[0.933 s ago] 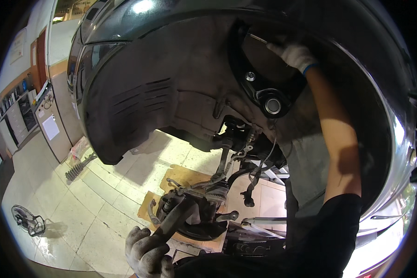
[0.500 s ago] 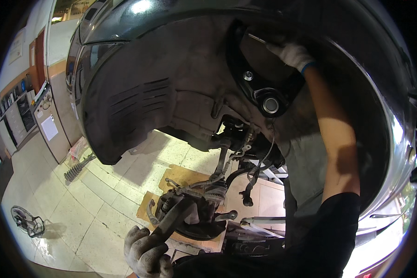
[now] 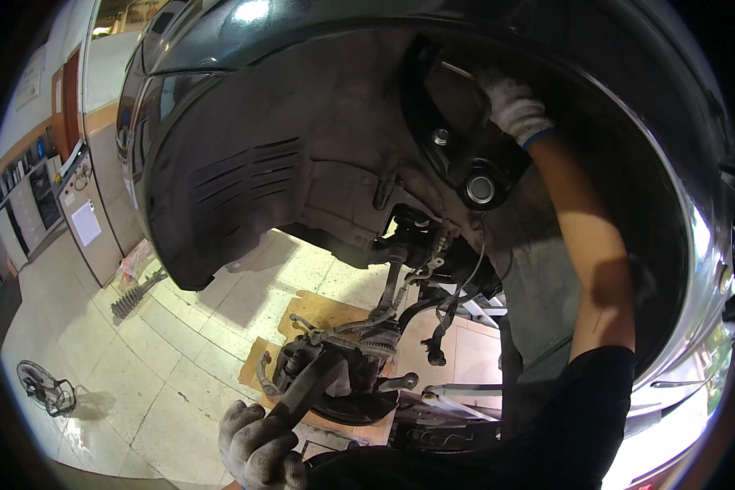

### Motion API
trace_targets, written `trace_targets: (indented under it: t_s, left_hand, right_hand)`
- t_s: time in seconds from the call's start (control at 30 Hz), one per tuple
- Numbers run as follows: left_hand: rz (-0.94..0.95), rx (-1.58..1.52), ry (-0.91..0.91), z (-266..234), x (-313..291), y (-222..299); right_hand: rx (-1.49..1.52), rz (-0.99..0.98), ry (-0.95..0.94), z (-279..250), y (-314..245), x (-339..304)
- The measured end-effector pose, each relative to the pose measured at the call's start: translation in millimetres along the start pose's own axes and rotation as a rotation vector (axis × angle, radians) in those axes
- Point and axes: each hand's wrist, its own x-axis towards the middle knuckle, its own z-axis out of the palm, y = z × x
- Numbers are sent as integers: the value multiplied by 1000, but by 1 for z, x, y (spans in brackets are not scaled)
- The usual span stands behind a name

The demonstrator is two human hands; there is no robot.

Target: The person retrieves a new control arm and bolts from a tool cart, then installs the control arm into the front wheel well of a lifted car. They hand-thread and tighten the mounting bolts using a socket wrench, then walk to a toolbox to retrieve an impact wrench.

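Note:
Low in the view, my left hand [image 3: 260,447], in a pale work glove, is wrapped round the long dark upper arm of the steering knuckle [image 3: 306,394]. The brake and hub parts [image 3: 335,400] hang at its lower end. High inside the wheel arch, my right hand [image 3: 516,113], also gloved, is closed at one end of a thin pale metal rod [image 3: 456,69]; its fingertips lie in shadow. Beside and below that hand is a curved black suspension arm [image 3: 423,106] with a bolt head [image 3: 440,137] and a round metal bushing [image 3: 480,189].
The dark wheel arch liner [image 3: 245,163] surrounds my right arm. Below hang a drive shaft [image 3: 390,286] and cables [image 3: 474,278]. Cardboard [image 3: 302,306] lies on the tiled floor, with a strut [image 3: 137,296] and a fan [image 3: 47,388] to the left. Cabinets [image 3: 37,200] line the wall.
My right hand has turned and moved slightly, its fingers deeper in shadow behind the black arm. My left hand keeps its grip on the knuckle, nearly still.

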Motion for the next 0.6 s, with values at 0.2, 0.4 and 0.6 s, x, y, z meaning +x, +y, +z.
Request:
trace_targets:
  t_s: [0.2,0.4,0.6]
  left_hand:
    - [9,25,-38,-1,-2,-3]
    - [2,19,-14,0,-4,-2]
    - [24,20,-19,1,-3,-5]
  right_hand:
    - [637,401,-309,-9,16,14]
    - [333,173,-163,31,13,10]
    - [646,280,-327,22,25,15]
